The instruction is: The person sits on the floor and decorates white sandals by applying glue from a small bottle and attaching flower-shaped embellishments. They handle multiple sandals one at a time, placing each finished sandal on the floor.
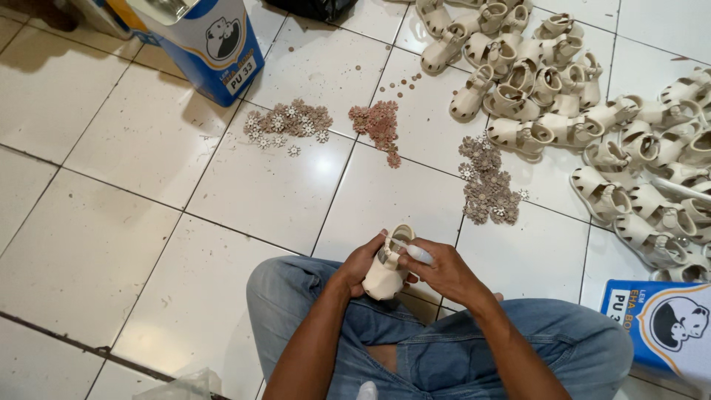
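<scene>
Left hand (361, 263) gripped a beige shoe (388, 272) over the lap; right hand (443, 270) pinched a small white tool (416, 253) against it. Flower piles (287, 122), shoe heap (592, 111) and tins (211, 41) lay ahead on the tiles. Tool tip was hidden.

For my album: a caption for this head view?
Both hands hold a small cream sandal above tiled floor, flower trims nearby.

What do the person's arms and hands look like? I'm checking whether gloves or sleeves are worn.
Both forearms are bare: no sleeves, gloves, watch or rings show on the left hand or the right hand. Below them, the legs are in worn blue jeans, ripped at one knee.
</scene>
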Demonstrator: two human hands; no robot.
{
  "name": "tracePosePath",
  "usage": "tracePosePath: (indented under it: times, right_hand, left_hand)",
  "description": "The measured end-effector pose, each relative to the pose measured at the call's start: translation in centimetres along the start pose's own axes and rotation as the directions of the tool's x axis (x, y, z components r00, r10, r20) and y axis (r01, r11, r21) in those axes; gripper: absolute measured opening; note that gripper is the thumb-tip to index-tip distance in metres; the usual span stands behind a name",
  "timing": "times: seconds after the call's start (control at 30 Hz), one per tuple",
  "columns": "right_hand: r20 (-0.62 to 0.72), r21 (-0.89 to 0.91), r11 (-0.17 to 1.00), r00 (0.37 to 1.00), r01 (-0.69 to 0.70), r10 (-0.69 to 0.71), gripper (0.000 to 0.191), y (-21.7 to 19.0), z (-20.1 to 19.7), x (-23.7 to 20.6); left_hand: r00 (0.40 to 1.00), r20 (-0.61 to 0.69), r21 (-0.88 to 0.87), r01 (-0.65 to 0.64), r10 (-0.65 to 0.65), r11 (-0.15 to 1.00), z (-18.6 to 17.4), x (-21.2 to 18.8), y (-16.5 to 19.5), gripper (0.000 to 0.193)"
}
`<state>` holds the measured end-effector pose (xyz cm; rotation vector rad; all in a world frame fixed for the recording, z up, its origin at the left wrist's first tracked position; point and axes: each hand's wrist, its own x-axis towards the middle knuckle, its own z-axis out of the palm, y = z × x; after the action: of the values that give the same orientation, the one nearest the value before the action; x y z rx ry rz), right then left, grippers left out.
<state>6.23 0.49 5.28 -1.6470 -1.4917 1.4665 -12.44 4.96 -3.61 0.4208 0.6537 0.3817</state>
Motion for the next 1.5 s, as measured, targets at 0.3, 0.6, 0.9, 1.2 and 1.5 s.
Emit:
tracePosePath:
  times: [0.3,0.6,0.9,1.2,1.5]
  right_hand:
    - [-0.075,0.042,0.999,0.997,0.009,-0.005,0.031,0.8,0.6,-0.1]
    - [-0.298,0.260,0.961,0.938,-0.098,0.176,0.024,2.8,-1.9,-3.4]
    - [-0.250,0.403,0.914,0.955,-0.047,0.159,0.046,2.3,-0.2,-6.8]
    - [-0.456,0.223,0.972,0.873,-0.077,0.173,0.031,3.5,0.7,-8.2]
    - [-0.583,-0.098,0.989,0.799,0.111,-0.147,0.026,-0.2,0.3,-7.5]
  left_hand:
    - [1.000,-0.015,-0.047,0.001,-0.002,0.999,0.1,0.7,-0.3,0.065]
    - [0.957,-0.180,-0.138,-0.252,0.225,0.958,0.3,1.3,0.3,0.079]
    - [0.948,-0.155,-0.194,-0.305,0.278,0.932,0.1,0.5,0.5,0.079]
    - [0.933,-0.064,-0.136,-0.360,0.354,0.923,-0.6,0.7,0.8,0.080]
    - [0.920,-0.212,-0.147,-0.364,0.331,0.920,-0.9,2.6,2.3,0.065]
